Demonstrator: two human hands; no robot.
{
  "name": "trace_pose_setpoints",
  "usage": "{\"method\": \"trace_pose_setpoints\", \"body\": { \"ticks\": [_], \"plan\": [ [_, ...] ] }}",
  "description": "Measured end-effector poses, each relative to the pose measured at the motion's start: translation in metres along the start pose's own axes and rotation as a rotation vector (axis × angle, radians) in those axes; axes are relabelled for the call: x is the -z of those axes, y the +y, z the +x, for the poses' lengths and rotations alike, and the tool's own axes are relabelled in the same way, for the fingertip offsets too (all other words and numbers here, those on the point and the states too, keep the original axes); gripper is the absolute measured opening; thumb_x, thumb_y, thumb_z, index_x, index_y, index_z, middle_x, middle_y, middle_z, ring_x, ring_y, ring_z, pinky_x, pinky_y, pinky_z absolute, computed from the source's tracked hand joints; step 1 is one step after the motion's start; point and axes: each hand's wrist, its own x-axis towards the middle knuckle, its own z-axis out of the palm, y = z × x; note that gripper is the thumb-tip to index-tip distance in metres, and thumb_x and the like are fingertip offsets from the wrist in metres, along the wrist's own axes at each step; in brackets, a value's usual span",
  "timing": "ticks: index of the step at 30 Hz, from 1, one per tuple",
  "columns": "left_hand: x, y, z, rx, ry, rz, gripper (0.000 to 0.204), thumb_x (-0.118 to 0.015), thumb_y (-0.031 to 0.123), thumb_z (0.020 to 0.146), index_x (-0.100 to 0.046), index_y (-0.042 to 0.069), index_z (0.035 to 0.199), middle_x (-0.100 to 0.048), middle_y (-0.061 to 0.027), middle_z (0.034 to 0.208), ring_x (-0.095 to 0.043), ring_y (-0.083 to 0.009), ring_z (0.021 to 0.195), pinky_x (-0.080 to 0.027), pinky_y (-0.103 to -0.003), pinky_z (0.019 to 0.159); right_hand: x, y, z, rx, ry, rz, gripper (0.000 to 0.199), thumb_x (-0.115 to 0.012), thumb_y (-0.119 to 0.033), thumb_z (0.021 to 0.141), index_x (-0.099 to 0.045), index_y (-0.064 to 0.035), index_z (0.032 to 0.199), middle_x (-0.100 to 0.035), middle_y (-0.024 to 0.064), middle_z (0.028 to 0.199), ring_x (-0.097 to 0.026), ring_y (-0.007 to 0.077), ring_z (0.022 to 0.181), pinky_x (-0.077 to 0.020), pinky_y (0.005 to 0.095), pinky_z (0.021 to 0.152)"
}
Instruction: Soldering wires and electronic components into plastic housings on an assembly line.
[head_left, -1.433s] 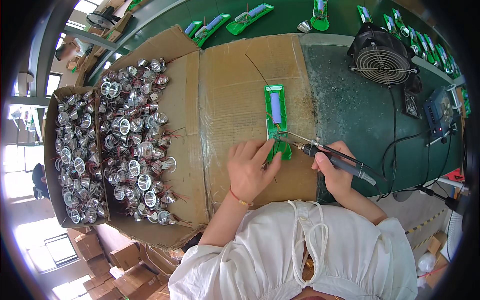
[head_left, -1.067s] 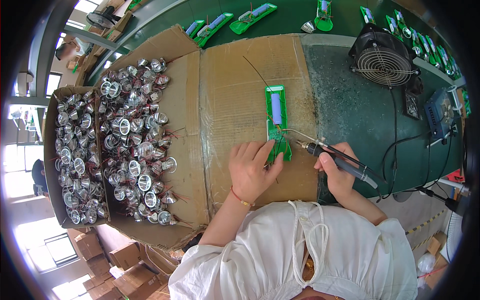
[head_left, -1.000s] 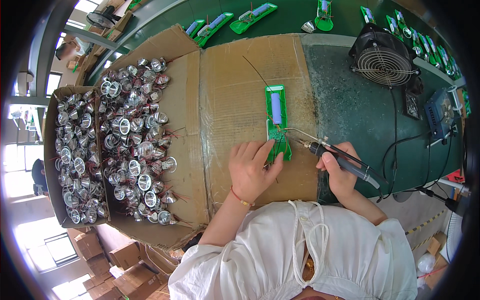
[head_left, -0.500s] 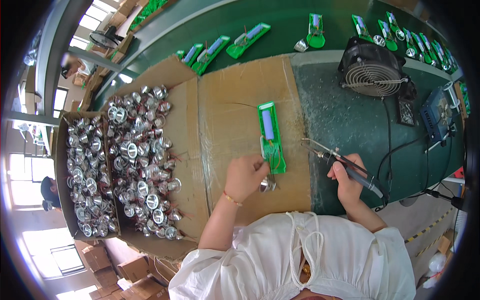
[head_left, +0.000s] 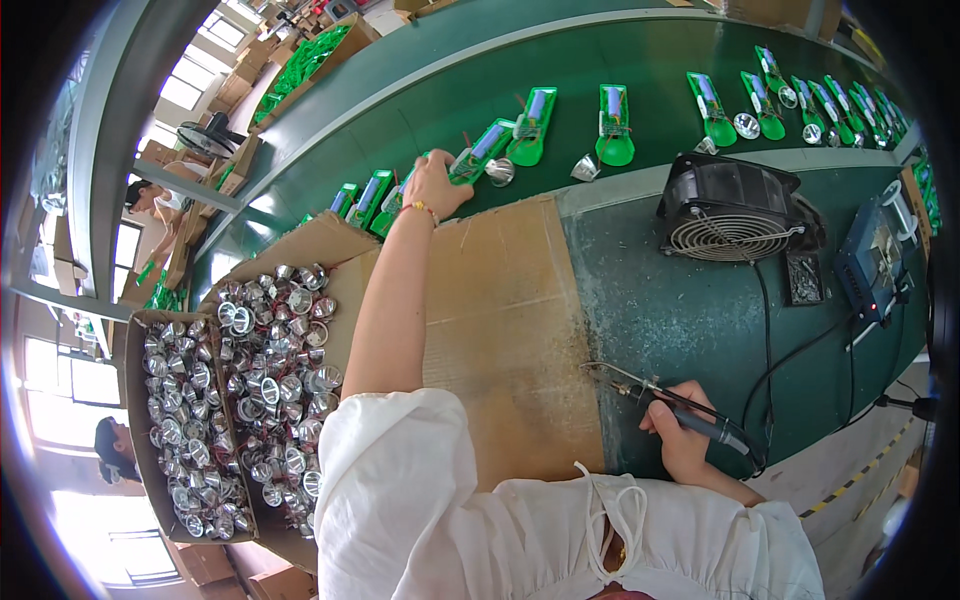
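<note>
Your left hand (head_left: pixel 433 185) closes on a green board (head_left: pixel 478 153) on the far belt (head_left: pixel 640 60); your right hand (head_left: pixel 682 436) grips the soldering iron (head_left: pixel 680 408). Keep its tip off the cardboard (head_left: pixel 510 330).

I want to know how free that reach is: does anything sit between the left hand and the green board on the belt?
Nothing visible does. The left hand already rests on the green board on the conveyor belt, with no object between them.

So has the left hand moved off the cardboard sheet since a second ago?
Yes. The left hand has reached forward past the cardboard sheet to a green board on the conveyor belt.
</note>
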Motion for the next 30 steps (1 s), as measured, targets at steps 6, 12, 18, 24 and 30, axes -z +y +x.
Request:
{"method": "trace_pose_setpoints", "body": {
  "ticks": [6,12,18,24,30],
  "plan": [
    [0.013,0.009,-0.11,-0.079,0.046,-0.129,0.046,-0.069,0.028,0.062,-0.052,0.005,0.098,-0.055,-0.018,0.097,-0.058,-0.034,0.085,-0.048,-0.041,0.076,0.001,0.006,0.002,-0.005,0.043,-0.1,0.013,-0.058,-0.009,0.082,-0.048,-0.0013,0.084,-0.056,0.0065,0.064,-0.055,0.0111,0.054,-0.0437,0.0224,0.05],
    [0.042,0.033,-0.242,0.067,0.088,-0.312,0.047,-0.068,0.024,0.063,-0.049,0.006,0.102,-0.048,-0.0175,0.102,-0.055,-0.0349,0.087,-0.046,-0.042,0.075,-0.002,0.013,0.007,0.109,0.045,-0.022,0.012,-0.055,-0.011,0.083,-0.048,-0.0013,0.085,-0.052,0.0047,0.062,-0.05,0.0104,0.053,-0.0377,0.0205,0.049],
    [0.082,-0.083,-0.274,0.453,0.146,0.354,0.039,-0.067,0.01,0.064,-0.061,0.02,0.101,-0.046,-0.0096,0.124,-0.039,-0.0307,0.119,-0.033,-0.052,0.093,-0.007,0.015,0.003,0.173,0.033,-0.024,0.011,-0.056,-0.012,0.084,-0.049,-0.0029,0.084,-0.051,0.004,0.06,-0.049,0.0099,0.052,-0.0359,0.0201,0.048],
    [0.079,-0.094,-0.294,0.602,0.056,0.514,0.019,-0.073,0.019,0.062,-0.071,0.024,0.08,-0.046,0.0012,0.128,-0.026,-0.0291,0.129,-0.018,-0.059,0.101,-0.005,0.009,-0.001,0.211,0.047,-0.03,0.011,-0.055,-0.012,0.085,-0.049,-0.0035,0.083,-0.051,0.0035,0.058,-0.048,0.0096,0.05,-0.0347,0.0199,0.047],
    [0.065,-0.084,-0.299,0.498,0.322,0.542,0.009,-0.062,0.016,0.074,-0.068,0.02,0.078,-0.043,-0.0032,0.131,-0.024,-0.0298,0.13,-0.015,-0.057,0.102,-0.006,0.004,-0.004,0.211,0.018,-0.053,0.012,-0.055,-0.012,0.085,-0.05,-0.0024,0.084,-0.051,0.004,0.059,-0.049,0.0097,0.05,-0.0349,0.0198,0.046]
  ]
}}
